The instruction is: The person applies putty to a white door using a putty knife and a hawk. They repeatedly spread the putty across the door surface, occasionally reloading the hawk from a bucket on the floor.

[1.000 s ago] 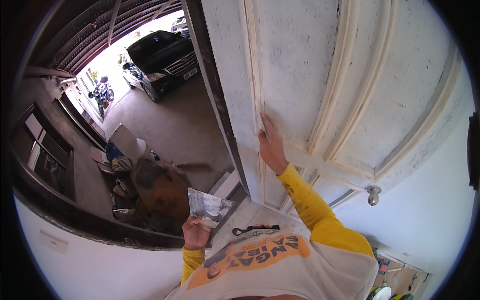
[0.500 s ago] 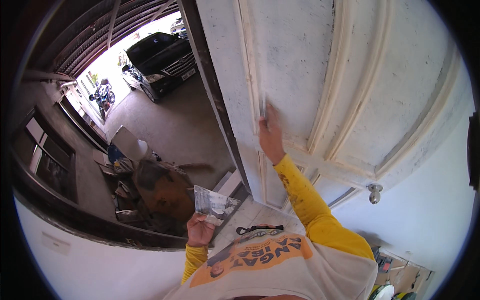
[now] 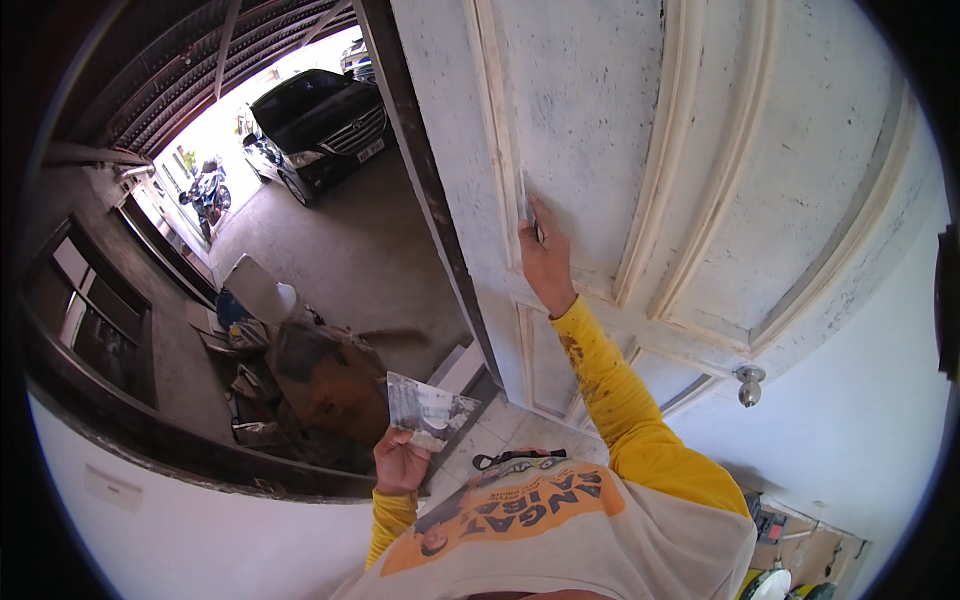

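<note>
My right hand [image 3: 547, 262] is closed on a slim putty knife [image 3: 524, 200], mostly hidden by the fingers. Its thin blade touches the raised moulding [image 3: 497, 120] along the left side of a panel on the white door [image 3: 590, 130]. Lower down, in front of my chest, my left hand [image 3: 402, 463] grips a flat, square-edged plate [image 3: 425, 408] by its near edge. Whitish and grey paste is smeared over the plate. The door's paint looks patchy, with dark specks and cream-coloured mouldings.
A round metal doorknob [image 3: 750, 386] sticks out at the door's lower right. Beyond the dark door frame [image 3: 420, 170] are a cluttered pile with a brown board [image 3: 325, 385], a black car [image 3: 320, 130] and a motorcycle [image 3: 207, 195]. Tools lie at lower right.
My right hand has shifted slightly down and right along the door, and the knife now shows more sharply. My left hand and the plate have barely moved.
</note>
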### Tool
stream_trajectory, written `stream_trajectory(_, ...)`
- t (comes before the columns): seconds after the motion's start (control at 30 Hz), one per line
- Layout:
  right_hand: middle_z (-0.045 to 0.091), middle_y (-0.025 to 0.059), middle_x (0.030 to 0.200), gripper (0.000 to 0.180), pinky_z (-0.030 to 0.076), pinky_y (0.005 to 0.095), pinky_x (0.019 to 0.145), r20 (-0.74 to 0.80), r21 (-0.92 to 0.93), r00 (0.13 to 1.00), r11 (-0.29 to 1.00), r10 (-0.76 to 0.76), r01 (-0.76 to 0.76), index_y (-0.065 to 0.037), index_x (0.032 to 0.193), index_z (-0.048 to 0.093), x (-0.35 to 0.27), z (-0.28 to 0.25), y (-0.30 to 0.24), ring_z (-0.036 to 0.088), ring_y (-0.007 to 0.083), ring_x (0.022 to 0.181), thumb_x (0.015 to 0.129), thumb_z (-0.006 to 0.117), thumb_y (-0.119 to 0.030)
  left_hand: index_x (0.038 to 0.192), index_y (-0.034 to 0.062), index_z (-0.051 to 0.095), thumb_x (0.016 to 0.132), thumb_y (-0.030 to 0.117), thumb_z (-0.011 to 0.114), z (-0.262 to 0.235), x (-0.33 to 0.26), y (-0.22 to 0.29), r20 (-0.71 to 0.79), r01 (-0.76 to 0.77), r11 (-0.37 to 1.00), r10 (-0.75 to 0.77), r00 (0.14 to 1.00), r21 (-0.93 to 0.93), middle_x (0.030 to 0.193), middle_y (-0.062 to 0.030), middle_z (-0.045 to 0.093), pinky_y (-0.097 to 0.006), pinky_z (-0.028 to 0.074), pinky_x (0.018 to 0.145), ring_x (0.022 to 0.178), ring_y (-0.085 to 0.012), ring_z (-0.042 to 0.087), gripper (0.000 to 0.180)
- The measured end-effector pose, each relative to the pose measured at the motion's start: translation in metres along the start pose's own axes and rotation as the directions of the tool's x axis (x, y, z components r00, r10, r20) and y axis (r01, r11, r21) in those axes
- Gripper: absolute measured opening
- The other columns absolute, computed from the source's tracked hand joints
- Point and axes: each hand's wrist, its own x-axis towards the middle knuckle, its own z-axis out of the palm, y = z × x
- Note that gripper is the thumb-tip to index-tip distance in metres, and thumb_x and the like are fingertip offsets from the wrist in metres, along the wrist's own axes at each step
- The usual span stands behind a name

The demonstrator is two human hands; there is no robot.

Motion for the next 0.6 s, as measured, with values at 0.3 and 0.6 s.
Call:
stream_trajectory(0.3, 0.063, 0.0219, 0.120, 0.044, 0.046, 0.0355, 0.091, -0.083, -0.082, 0.993, 0.994, -0.081, 0.074, 0.003, 0.135, 0.051, -0.001, -0.012, -0.005, 0.061, 0.0306, 0.105, 0.098, 0.056, -0.019, 0.128, -0.0026, 0.054, 0.082, 0.002, 0.049, -0.029, 0.004, 0.001, 0.093, 0.046, 0.985, -0.031, 0.995, -0.164, 0.126, -0.0156, 0.062, -0.049, 0.045, 0.104, 0.119, -0.0341, 0.058, 0.047)
stream_trajectory(0.6, 0.067, 0.0215, 0.108, 0.046, 0.048, 0.0329, 0.089, -0.157, -0.216, 0.958, 0.955, -0.239, 0.203, 0.005, 0.135, 0.051, -0.012, -0.011, 0.020, 0.064, 0.0262, 0.096, 0.100, 0.054, -0.024, 0.110, 0.0036, 0.061, 0.089, 0.014, 0.048, -0.016, -0.004, -0.001, 0.138, 0.024, 0.989, -0.003, 0.990, -0.148, 0.115, -0.0113, 0.065, -0.042, 0.051, 0.091, 0.108, -0.0274, 0.062, 0.027)
